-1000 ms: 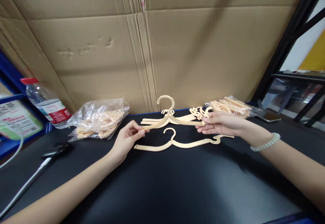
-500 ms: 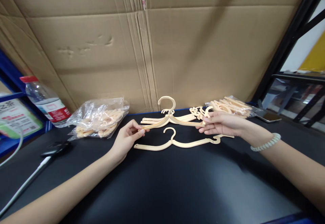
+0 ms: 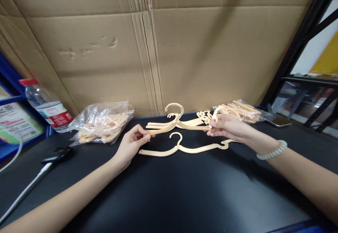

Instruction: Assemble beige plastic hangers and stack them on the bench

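My left hand [image 3: 135,139] pinches the left arm end of a beige clothes hanger [image 3: 169,127] raised above the table, its hook upward. At the other end, my right hand [image 3: 229,126] has its thumb and fingers closed on a thin curved hanger piece [image 3: 217,112], which meets the tip of the hanger's right arm; the exact joint is hidden by the fingers. A second beige hanger [image 3: 161,153] lies flat on the table in front, with a hooked strip [image 3: 224,144] at its right end, partly under my right hand. More hanger parts [image 3: 158,124] lie behind the raised hanger.
Small hooked pieces [image 3: 204,117] lie at the back. Plastic bags of hanger parts rest left [image 3: 105,124] and right [image 3: 243,110]. A red-capped bottle [image 3: 50,106], a black device [image 3: 56,154] with white cable and a phone [image 3: 278,121] stand or lie around. Cardboard [image 3: 211,50] walls the back.
My right hand has shifted slightly left and turned, so the curved piece stands more upright at the hanger's right end. My left hand has barely moved.
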The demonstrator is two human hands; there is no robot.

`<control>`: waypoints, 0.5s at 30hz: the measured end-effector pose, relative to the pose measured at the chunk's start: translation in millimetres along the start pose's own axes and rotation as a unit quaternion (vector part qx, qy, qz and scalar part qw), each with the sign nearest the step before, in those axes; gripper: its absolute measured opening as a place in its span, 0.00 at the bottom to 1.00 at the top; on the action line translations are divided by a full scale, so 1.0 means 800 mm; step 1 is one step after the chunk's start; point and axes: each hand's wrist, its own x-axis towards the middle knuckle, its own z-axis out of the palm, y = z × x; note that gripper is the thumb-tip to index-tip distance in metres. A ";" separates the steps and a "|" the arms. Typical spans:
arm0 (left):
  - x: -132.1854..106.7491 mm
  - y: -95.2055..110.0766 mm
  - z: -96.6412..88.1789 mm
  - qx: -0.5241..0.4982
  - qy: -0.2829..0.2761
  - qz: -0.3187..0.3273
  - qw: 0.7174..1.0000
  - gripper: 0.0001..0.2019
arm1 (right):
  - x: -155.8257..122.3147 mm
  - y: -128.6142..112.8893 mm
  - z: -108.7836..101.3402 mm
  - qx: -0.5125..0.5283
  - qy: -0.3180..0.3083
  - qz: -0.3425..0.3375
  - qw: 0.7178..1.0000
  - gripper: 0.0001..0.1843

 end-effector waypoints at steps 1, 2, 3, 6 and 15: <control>0.000 0.000 0.000 0.001 0.000 0.001 1.000 0.15 | 0.001 0.002 0.003 -0.003 0.015 -0.017 1.000 0.12; 0.000 0.000 0.000 0.002 -0.001 0.002 1.000 0.15 | 0.001 0.003 0.005 -0.007 0.030 -0.033 0.999 0.12; 0.000 0.000 -0.001 0.005 -0.003 0.002 1.000 0.15 | 0.001 0.003 0.008 -0.010 0.044 -0.047 0.998 0.13; 0.000 -0.001 -0.001 0.018 -0.012 -0.001 1.000 0.14 | 0.002 0.003 0.012 -0.019 0.066 -0.073 0.995 0.12; -0.011 0.005 0.003 0.288 -0.035 0.141 0.947 0.08 | -0.001 0.004 0.018 -0.013 0.047 -0.062 0.997 0.13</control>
